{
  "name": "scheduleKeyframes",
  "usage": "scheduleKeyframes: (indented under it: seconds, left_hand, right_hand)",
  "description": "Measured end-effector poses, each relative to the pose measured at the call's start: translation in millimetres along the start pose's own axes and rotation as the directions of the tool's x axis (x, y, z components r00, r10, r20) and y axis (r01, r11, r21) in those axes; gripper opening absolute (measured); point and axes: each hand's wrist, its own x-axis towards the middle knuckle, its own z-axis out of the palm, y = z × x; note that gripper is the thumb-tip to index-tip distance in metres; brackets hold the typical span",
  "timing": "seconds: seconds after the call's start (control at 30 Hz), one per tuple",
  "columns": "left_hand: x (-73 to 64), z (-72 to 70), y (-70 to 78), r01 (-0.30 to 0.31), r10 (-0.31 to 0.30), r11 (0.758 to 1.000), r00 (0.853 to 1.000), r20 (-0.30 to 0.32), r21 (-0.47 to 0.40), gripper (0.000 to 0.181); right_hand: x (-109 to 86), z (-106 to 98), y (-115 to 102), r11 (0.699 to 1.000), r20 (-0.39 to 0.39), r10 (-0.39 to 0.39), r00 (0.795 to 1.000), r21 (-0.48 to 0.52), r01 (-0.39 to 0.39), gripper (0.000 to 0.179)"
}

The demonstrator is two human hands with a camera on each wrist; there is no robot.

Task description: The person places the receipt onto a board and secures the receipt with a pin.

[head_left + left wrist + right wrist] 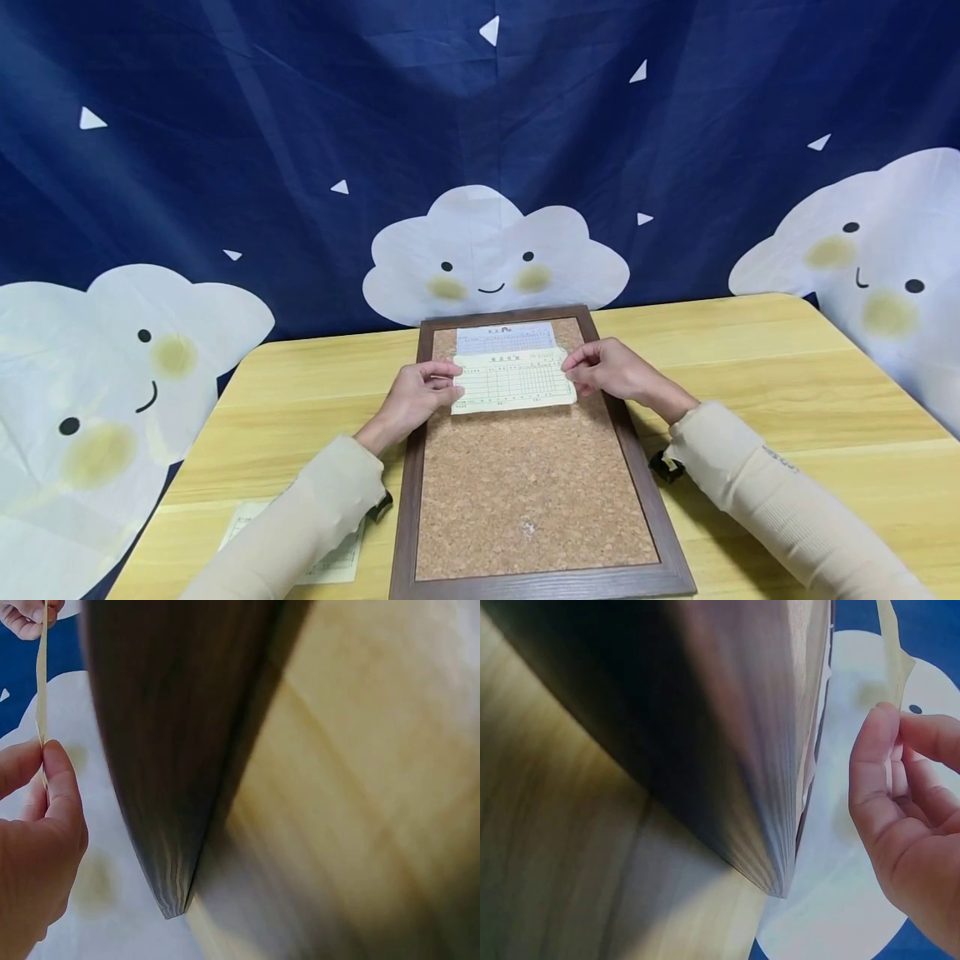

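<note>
Between both hands a pale yellow printed form slip (513, 385) is stretched above the cork board (525, 492). My left hand (412, 396) pinches its left edge, and my right hand (611, 372) pinches its right edge. Behind the slip, a bluish-white form (502, 337) lies at the top of the board, its lower part covered. In the left wrist view the slip (42, 682) appears edge-on, apart from the board's dark frame (172, 750). The right wrist view likewise has the slip (892, 652) held between thumb and fingers, clear of the cork.
The framed board lies on a light wooden table (757, 383). Another form sheet (337, 562) rests left of the board, partly beneath the left sleeve (300, 517). A dark blue cloth (315, 108) with smiling clouds hangs behind the table.
</note>
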Motion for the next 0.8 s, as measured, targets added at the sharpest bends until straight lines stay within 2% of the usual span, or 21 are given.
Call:
scheduleKeyframes:
  seconds: [0.6,0.8]
  left_hand:
    - [5.0,-3.2,-1.1,0.018,-0.024,0.996,0.998,0.065,0.091,0.027]
    - [5.8,-4.0,-1.6,0.028,-0.037,0.99,0.998,0.058,0.138,0.026]
  right_hand:
    - [6.2,-2.3,1.0,0.999,0.06,0.01,0.998,-0.047,-0.007,0.013]
    - [8.6,-0.7,1.7,0.997,0.078,0.019,0.997,-0.071,-0.013,0.012]
